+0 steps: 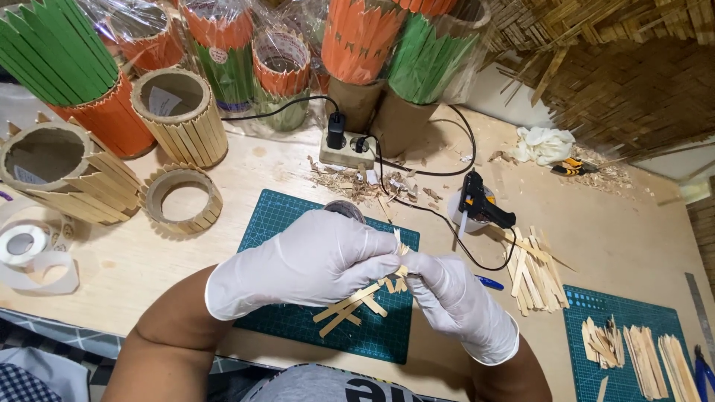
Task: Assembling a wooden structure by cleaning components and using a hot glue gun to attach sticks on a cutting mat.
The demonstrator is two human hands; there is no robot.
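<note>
Both my hands wear white gloves and meet over a green cutting mat [283, 223]. My left hand [313, 260] and my right hand [454, 298] pinch the same small notched wooden stick piece [400, 253] between their fingertips. Under the hands, a few loose wooden sticks [346, 309] lie crossed on the mat. A small round tin [344, 211] shows just behind my left hand, mostly hidden by it.
A black glue gun [480, 205] rests behind my right hand, its cord running to a power strip [346, 147]. A pile of sticks [532, 275] lies right of it; a second mat [633, 342] holds cut pieces. Stick-clad cardboard tubes [182, 119] and a ring [182, 199] stand left, tape rolls [26, 246] beyond.
</note>
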